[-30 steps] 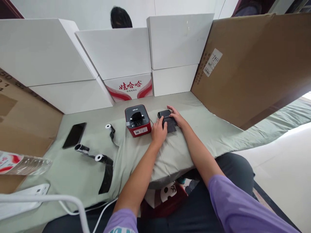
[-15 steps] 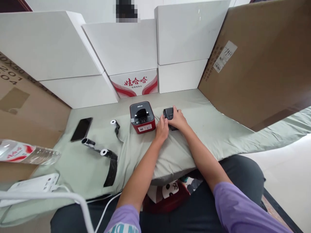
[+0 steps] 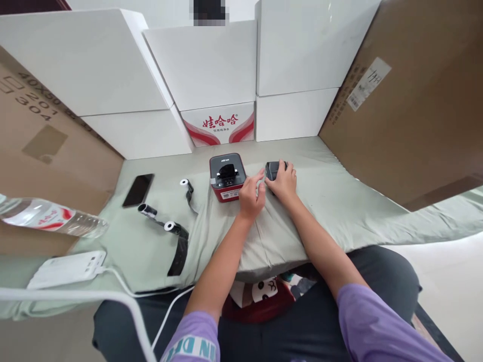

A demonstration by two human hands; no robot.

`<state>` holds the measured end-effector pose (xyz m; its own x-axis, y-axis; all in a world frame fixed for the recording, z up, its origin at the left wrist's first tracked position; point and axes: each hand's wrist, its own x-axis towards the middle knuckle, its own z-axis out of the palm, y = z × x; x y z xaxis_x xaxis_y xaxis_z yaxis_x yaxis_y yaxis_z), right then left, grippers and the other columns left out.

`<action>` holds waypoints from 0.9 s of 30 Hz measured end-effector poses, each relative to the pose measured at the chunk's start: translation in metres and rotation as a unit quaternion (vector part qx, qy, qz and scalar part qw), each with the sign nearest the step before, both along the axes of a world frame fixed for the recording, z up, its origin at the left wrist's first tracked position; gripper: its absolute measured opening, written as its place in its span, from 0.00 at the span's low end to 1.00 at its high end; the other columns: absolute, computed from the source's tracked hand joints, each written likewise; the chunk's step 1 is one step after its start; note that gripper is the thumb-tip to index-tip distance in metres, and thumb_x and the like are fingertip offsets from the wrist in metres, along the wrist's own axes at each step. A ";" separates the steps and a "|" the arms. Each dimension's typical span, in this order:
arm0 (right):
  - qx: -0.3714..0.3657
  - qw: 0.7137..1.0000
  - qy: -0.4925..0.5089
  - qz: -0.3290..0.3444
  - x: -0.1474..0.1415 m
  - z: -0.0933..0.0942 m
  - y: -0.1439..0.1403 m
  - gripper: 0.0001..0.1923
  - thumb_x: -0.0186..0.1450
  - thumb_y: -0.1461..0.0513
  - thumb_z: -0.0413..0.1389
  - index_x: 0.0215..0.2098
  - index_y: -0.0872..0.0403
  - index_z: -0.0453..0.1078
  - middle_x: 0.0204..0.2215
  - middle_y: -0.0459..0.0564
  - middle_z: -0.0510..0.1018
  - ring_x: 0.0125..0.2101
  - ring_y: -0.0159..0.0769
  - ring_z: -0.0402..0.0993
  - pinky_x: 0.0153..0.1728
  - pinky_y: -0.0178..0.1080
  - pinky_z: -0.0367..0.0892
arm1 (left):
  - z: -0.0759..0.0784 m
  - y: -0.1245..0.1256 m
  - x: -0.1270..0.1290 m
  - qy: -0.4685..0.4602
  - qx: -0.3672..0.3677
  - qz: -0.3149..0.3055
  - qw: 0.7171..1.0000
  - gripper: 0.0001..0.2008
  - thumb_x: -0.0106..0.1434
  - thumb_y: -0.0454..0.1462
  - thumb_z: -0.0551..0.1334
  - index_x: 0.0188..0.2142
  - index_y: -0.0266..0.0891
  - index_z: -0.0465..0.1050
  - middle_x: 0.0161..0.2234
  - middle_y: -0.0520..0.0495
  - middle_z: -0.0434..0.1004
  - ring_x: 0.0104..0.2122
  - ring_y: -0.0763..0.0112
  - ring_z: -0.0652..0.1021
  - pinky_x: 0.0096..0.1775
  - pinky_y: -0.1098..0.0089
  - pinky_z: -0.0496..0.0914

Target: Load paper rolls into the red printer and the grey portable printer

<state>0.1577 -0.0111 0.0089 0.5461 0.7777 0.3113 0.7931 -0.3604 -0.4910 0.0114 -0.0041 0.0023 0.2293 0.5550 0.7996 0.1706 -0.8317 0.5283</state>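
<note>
My right hand (image 3: 284, 183) is closed round a small dark boxy object (image 3: 272, 170) on the cloth, its fingers over the top and right side. I cannot tell exactly what kind of thing it is. Just left of it, my left hand (image 3: 252, 197) has thumb and index finger apart and holds nothing. That hand partly covers the front right corner of a red and black box-shaped device (image 3: 231, 168), which has a dark raised part on top and a white label in front.
To the left lie several partly unwound rolls of dark strip (image 3: 171, 227), a phone (image 3: 138, 190), a water bottle (image 3: 49, 217) and a white power bank (image 3: 71, 269) with a cable. White boxes (image 3: 204, 65) line the back; brown cartons (image 3: 418, 110) flank both sides.
My left hand has come off the dark object, and its fingers have spread. My right hand stays on the object, its grip shifted over the top. The camera view has shifted slightly.
</note>
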 end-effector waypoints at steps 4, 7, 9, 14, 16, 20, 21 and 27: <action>0.061 0.995 -0.058 0.045 -0.007 -0.005 0.001 0.39 0.63 0.55 0.59 0.69 0.61 0.59 0.67 0.73 0.60 0.67 0.66 0.55 0.65 0.67 0.54 | 0.016 -0.008 -0.030 -0.012 0.088 0.030 0.996 0.13 0.75 0.37 0.52 0.47 0.39 0.74 0.47 0.40 0.85 0.45 0.66 0.82 0.46 0.62 0.77; 0.081 0.990 -0.071 0.093 -0.014 -0.007 0.002 0.35 0.63 0.56 0.58 0.66 0.61 0.63 0.65 0.72 0.64 0.66 0.63 0.56 0.67 0.65 0.53 | 0.024 -0.027 -0.079 -0.040 0.076 0.121 0.989 0.11 0.74 0.35 0.55 0.47 0.39 0.76 0.43 0.42 0.85 0.43 0.65 0.82 0.44 0.63 0.76; 0.099 0.985 -0.066 0.124 -0.019 -0.009 0.002 0.33 0.63 0.56 0.57 0.65 0.61 0.65 0.64 0.70 0.66 0.65 0.62 0.58 0.67 0.63 0.55 | 0.026 -0.045 -0.122 -0.044 0.056 0.196 0.978 0.09 0.73 0.35 0.57 0.46 0.39 0.77 0.41 0.43 0.84 0.41 0.66 0.81 0.43 0.64 0.74; 0.113 0.970 -0.012 0.214 -0.032 -0.010 0.001 0.29 0.66 0.58 0.54 0.63 0.60 0.68 0.62 0.68 0.68 0.64 0.58 0.61 0.66 0.61 0.60 | 0.020 -0.087 -0.237 -0.084 -0.075 0.430 0.896 0.09 0.70 0.41 0.59 0.44 0.38 0.73 0.39 0.43 0.82 0.41 0.63 0.81 0.43 0.63 0.74; 0.107 0.966 0.007 0.235 -0.035 -0.010 0.000 0.28 0.66 0.58 0.53 0.63 0.59 0.68 0.61 0.68 0.68 0.63 0.57 0.62 0.66 0.60 0.61 | 0.019 -0.095 -0.276 -0.090 -0.166 0.473 0.861 0.12 0.69 0.43 0.58 0.46 0.39 0.71 0.42 0.42 0.82 0.45 0.60 0.82 0.46 0.61 0.75; 0.106 0.963 0.024 0.245 -0.036 -0.009 -0.001 0.26 0.67 0.59 0.52 0.62 0.58 0.69 0.59 0.66 0.69 0.62 0.56 0.63 0.66 0.58 0.62 | 0.016 -0.097 -0.326 0.034 -0.336 0.450 0.827 0.18 0.64 0.49 0.61 0.48 0.42 0.74 0.49 0.41 0.83 0.52 0.54 0.81 0.55 0.54 0.74; 0.108 0.963 0.025 0.247 -0.035 -0.009 -0.001 0.26 0.67 0.59 0.52 0.62 0.58 0.69 0.59 0.65 0.69 0.62 0.55 0.63 0.65 0.58 0.62 | 0.015 -0.097 -0.330 0.073 -0.372 0.430 0.820 0.19 0.63 0.50 0.62 0.48 0.42 0.75 0.50 0.40 0.83 0.54 0.52 0.80 0.57 0.53 0.73; 0.117 0.952 0.035 0.280 -0.039 -0.011 -0.002 0.24 0.68 0.60 0.50 0.61 0.56 0.70 0.58 0.64 0.71 0.61 0.53 0.66 0.64 0.56 0.64 | 0.020 -0.108 -0.295 0.101 -0.344 0.384 0.851 0.19 0.65 0.47 0.61 0.53 0.43 0.73 0.56 0.39 0.80 0.58 0.53 0.78 0.60 0.52 0.71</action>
